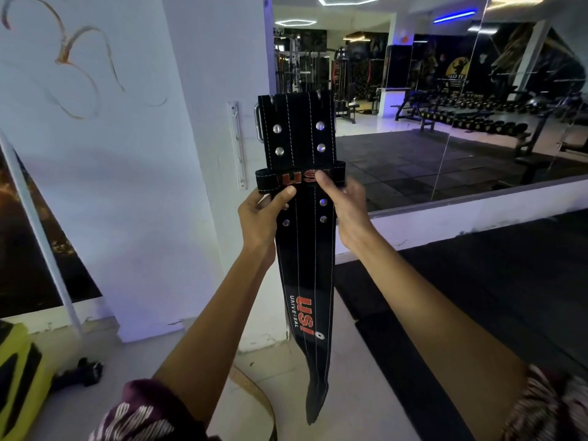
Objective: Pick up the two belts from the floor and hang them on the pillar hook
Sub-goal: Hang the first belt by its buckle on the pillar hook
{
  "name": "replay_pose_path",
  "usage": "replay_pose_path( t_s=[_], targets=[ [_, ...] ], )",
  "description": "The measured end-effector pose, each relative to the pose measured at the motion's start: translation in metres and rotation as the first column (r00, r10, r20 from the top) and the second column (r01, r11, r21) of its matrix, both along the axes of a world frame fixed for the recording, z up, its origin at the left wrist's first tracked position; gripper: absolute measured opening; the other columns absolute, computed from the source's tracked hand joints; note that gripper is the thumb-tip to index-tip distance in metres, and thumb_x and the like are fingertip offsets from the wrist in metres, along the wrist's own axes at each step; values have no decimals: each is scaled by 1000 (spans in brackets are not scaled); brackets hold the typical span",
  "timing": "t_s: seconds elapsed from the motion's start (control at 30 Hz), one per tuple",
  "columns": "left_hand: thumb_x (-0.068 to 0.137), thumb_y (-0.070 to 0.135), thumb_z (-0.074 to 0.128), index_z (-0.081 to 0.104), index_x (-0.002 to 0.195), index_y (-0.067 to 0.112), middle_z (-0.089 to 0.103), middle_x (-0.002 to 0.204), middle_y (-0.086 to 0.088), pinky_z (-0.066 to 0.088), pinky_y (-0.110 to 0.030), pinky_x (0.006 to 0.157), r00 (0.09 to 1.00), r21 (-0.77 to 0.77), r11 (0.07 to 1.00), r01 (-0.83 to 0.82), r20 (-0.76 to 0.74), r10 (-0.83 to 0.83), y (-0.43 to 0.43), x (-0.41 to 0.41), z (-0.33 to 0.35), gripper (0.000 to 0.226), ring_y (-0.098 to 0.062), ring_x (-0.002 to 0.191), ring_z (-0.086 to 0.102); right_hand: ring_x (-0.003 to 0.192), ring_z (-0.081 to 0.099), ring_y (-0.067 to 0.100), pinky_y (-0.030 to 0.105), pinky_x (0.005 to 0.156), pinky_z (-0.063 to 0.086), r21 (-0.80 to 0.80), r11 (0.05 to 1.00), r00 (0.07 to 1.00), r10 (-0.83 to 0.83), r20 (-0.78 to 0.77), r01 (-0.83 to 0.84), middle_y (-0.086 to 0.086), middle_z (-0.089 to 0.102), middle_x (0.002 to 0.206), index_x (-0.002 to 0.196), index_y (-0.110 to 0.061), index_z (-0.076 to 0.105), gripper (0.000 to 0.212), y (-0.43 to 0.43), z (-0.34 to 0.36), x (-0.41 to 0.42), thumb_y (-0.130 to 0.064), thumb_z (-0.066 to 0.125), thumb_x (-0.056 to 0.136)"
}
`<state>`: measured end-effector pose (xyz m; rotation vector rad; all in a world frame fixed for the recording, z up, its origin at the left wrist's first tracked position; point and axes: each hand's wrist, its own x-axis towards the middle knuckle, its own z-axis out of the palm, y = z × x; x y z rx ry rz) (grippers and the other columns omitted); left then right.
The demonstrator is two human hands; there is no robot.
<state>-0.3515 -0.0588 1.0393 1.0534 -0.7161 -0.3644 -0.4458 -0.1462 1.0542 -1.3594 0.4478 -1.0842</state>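
We hold black weightlifting belt (302, 249) upright, left hand (264, 214) and right hand (345, 206) both clamped mid-length; hook rail (238, 144) just left, left hand nearer.

The black weightlifting belt (305, 265) I'm holding reads "USI" in red with "UNIVERSAL" in white beside it, low on its hanging length. Its keeper loop (299, 178) also bears red "USI", partly under my fingers.

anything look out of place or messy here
Yes: a tan belt lies curled on the floor by the pillar base, not hung. Both hands hold the black belt near the hook rail.
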Motion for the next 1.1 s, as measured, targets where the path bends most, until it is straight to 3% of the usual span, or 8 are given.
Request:
replay_pose_path(
  t_s=[0.13,0.27,0.43,0.57,0.7,0.87,0.97,1.1],
  targets=[
    [81,3,66,70,98,8,76,91,-1,54,-28,77,977,251,951,179,65,-201,13,12,-62,19,-13,83,71,69,58,13,18,44,42,82,997,995,-23,102,15,-6,66,75,70,-26,66,10,-1,-8,8,-27,69,79],
    [81,-1,66,65,112,-1,70,111,-16,55,-22,83,884,677,701,223,163,-439,33,18,-124,31,4,81,69,66,55,8,19,50,43,60,998,997,-33,73,28,-10,64,74,69,-27,64,12,3,-9,8,-25,68,80],
    [88,22,49,64,103,19,71,101,5,48,-26,89,936,183,918,351,-41,-350,28,43,-17,22,-13,101,64,71,55,16,24,53,40,36,998,998,51,39,-53,-4,62,77,77,-23,63,6,2,-15,6,-23,65,83],
    [91,48,48,70,96,17,73,96,-4,54,-30,81,963,310,944,115,198,-182,24,45,38,39,-18,89,70,73,66,4,18,62,52,-45,989,990,140,-5,-140,-4,68,87,96,-18,64,14,0,-16,2,-10,60,84],
    [91,42,52,71,94,8,72,74,4,52,-25,69,975,266,956,124,144,-167,11,32,44,39,-9,69,69,73,64,3,12,63,51,-112,977,980,169,-108,-181,-10,66,83,93,-19,65,15,1,8,1,-27,53,91],
    [94,47,40,70,93,20,68,59,13,47,-17,54,976,227,954,196,45,-211,-3,6,38,41,-1,57,64,84,61,27,38,82,49,-23,999,996,22,-83,-24,13,61,87,101,10,57,63,-1,19,4,-51,48,88],
    [92,33,45,69,84,20,69,62,9,46,-15,46,977,114,972,208,-68,-201,-6,2,45,28,-5,52,63,89,67,25,37,81,53,52,995,996,89,6,-89,11,68,94,102,1,64,44,-3,22,0,-39,52,88],
    [91,21,41,68,82,18,72,68,5,50,-17,48,958,-21,963,270,-91,-271,-6,6,51,29,-9,59,66,98,65,13,21,78,55,-84,957,955,285,88,-278,9,66,114,117,-2,60,36,-2,28,-6,-19,47,88]
  ],
)
